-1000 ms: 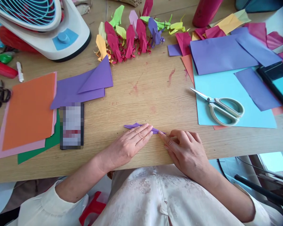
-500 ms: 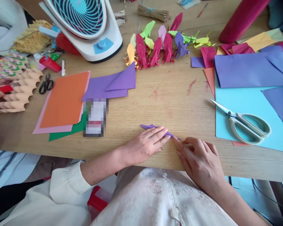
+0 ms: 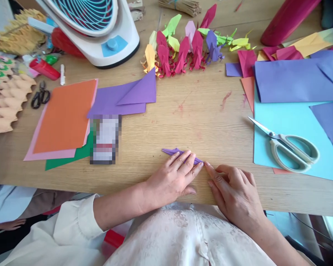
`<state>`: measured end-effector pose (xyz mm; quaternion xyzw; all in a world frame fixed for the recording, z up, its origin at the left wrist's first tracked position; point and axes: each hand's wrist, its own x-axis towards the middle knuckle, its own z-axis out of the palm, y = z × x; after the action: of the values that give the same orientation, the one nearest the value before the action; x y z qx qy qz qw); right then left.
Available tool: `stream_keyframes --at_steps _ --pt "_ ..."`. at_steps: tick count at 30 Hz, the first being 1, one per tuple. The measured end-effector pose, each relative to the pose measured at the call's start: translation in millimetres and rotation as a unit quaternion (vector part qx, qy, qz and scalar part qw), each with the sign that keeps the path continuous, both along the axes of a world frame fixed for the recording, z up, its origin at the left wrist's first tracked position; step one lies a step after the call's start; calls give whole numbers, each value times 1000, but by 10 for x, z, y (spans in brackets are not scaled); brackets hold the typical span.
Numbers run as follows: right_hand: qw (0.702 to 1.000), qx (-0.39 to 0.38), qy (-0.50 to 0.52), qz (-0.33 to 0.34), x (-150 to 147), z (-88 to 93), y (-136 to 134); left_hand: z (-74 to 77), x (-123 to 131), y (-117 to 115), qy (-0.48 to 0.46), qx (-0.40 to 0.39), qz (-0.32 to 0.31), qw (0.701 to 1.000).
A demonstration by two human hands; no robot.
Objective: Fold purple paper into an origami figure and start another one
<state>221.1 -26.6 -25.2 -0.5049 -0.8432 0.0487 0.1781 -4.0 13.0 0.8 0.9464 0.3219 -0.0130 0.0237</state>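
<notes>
A narrow, pointed piece of folded purple paper (image 3: 170, 151) lies flat on the wooden table (image 3: 199, 118) near its front edge. My left hand (image 3: 173, 175) rests across it with outstretched fingers, pressing it down and covering its middle. The thumb sticks out below, apart from the fingers. At the paper's right tip, my right hand (image 3: 235, 190) touches with its extended index finger. Its other fingers are curled under, and its thumb is spread below the index finger, with nothing seen between them.
White-handled scissors (image 3: 291, 149) lie on turquoise paper (image 3: 283, 118) at right. Left are a pixelated rectangular object (image 3: 106, 138), orange paper (image 3: 65, 116), purple sheets (image 3: 113, 98) and small black scissors (image 3: 40, 96). Behind stand a fan (image 3: 113, 48), several folded paper figures (image 3: 182, 59) and a red cylinder (image 3: 287, 24).
The view has shifted slightly. My left hand's thumb now shows apart from its fingers, which have slid toward the paper's right tip. My right index finger stays at that tip.
</notes>
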Motion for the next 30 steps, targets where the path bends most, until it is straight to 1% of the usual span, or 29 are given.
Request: stream_keyframes --at_steps 4,9,18,22,27,30 --pt "1000 -14 5 -5 -4 -7 -11 9 47 -14 8 -11 18 1000" --pt "1000 -13 7 -9 -14 4 -10 -4 73 -26 6 6 19 1000" --pt "1000 1 6 -20 -9 3 -29 -103 1 -65 -31 7 18 999" --pt "1000 -7 2 -21 -6 -3 -32 -115 -1 -62 -23 -2 27 999" --pt "998 -42 -36 -5 -52 61 20 -88 10 -43 -29 -4 28 999" --pt "996 -54 -73 -1 -106 106 49 -103 -2 -39 -46 0 37 998"
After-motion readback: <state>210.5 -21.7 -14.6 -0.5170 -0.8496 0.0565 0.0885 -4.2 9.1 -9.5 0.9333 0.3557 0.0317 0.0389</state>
